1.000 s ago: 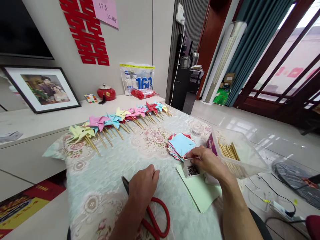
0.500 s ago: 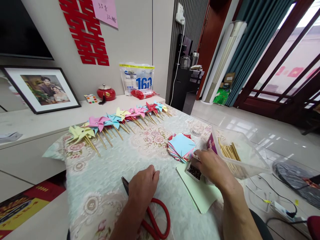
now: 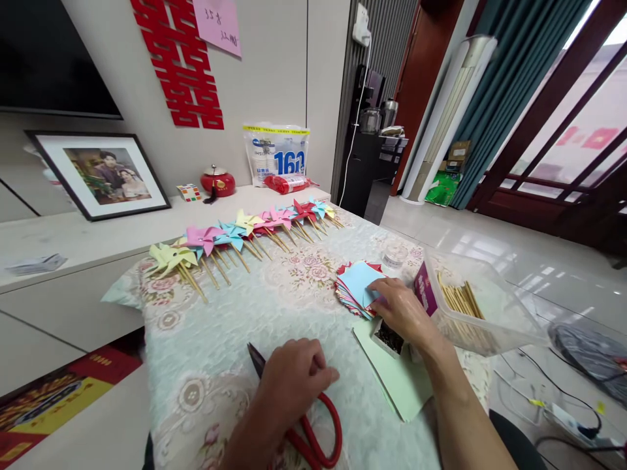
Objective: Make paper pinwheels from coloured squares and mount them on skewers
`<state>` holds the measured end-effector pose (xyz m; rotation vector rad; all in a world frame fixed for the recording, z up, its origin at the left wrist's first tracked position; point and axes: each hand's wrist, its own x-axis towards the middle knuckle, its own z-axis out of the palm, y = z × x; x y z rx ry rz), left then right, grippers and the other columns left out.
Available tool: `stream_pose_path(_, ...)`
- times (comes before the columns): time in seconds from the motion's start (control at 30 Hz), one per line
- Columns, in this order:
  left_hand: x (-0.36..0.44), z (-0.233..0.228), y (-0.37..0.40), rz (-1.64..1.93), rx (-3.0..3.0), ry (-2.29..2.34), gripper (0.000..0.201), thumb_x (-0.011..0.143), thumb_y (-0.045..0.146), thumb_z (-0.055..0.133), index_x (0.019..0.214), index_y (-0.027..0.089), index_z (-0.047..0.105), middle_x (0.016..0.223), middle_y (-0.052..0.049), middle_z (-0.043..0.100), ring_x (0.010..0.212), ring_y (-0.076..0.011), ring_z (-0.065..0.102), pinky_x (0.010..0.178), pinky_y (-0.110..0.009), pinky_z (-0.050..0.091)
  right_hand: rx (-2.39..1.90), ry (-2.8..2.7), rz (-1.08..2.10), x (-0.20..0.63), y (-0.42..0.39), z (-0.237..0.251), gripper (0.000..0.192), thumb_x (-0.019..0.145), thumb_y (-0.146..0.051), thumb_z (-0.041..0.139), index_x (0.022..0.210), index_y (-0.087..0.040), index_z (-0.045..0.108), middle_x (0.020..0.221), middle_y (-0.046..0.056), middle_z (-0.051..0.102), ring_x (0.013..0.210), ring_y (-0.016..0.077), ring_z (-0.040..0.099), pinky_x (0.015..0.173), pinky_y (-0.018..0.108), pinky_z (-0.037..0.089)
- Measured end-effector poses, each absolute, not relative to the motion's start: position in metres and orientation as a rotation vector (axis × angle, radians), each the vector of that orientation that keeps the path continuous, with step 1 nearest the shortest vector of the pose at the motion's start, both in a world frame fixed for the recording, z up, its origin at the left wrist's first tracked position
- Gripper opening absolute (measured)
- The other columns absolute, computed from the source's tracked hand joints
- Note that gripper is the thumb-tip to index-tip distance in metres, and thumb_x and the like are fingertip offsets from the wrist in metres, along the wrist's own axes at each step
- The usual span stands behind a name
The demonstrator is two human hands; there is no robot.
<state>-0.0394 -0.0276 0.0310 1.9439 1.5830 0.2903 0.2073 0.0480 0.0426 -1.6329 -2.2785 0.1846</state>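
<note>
My right hand (image 3: 400,308) reaches over a stack of cut paper squares, its fingertips touching the light blue square (image 3: 358,282) on top. Those fingers are stretched out, and part of the stack is hidden beneath them. Below it, a small white box (image 3: 389,339) of dark little pieces rests on light green paper sheets (image 3: 392,382). My left hand (image 3: 296,375) hovers over or rests on red-handled scissors (image 3: 330,431); I cannot tell which. Its fingers are loosely curled, thumb apart, with nothing visible in them. The scissors' dark blades point away from me.
Finished paper pinwheels (image 3: 235,235) on sticks line the table's far edge. At the right stands a clear plastic bin (image 3: 509,320) with wooden sticks (image 3: 460,300). A small round clear container (image 3: 394,254) sits behind the stack. Cables (image 3: 558,385) lie on the floor.
My right hand has moved from the small box up onto the paper stack. My left hand has loosened from a fist, thumb now apart. The view has shifted slightly.
</note>
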Motion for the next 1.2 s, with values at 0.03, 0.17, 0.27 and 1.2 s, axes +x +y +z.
stream_pose_path(0.03,-0.038,0.031,-0.035,0.327,1.978,1.565,0.014,0.078,0.037,0.067,0.077,0.023,0.068,0.085,-0.001,0.071,0.09,-0.0227,0.062,0.078,-0.035,0.039,-1.627,-2.287,0.184,0.208,0.048,0.043,0.024,0.088,-0.015,0.06,0.11,-0.018,0.068,0.11,0.011,0.069,0.108,0.0272,0.059,0.09,0.035,0.045)
stream_pose_path(0.17,-0.028,0.02,-0.067,0.348,2.09,1.489,0.043,0.064,0.045,0.081,0.1,0.024,0.071,0.116,-0.006,0.069,0.11,-0.0307,0.057,0.097,-0.047,0.037,-1.672,-2.31,0.166,0.204,0.047,0.045,0.027,0.09,-0.029,0.063,0.115,-0.02,0.066,0.11,0.011,0.069,0.108,0.0293,0.059,0.087,0.037,0.044)
stream_pose_path(0.27,-0.029,0.006,-0.084,0.313,2.167,1.477,0.047,0.066,0.047,0.079,0.107,0.027,0.071,0.132,-0.009,0.065,0.124,-0.0359,0.052,0.11,-0.057,0.024,-1.75,-2.32,0.125,0.199,0.045,0.046,0.033,0.089,-0.036,0.065,0.119,-0.022,0.065,0.117,0.011,0.067,0.112,0.0325,0.056,0.084,0.038,0.042)
stream_pose_path(1.2,0.023,0.01,-0.025,0.409,2.156,1.649,0.035,0.086,0.007,0.05,0.115,0.017,0.066,0.128,-0.012,0.062,0.126,-0.0257,0.054,0.11,-0.041,0.039,-1.675,-2.306,0.258,0.202,0.049,0.037,0.029,0.089,-0.021,0.059,0.116,-0.02,0.067,0.112,0.01,0.066,0.11,0.0265,0.057,0.092,0.034,0.039)
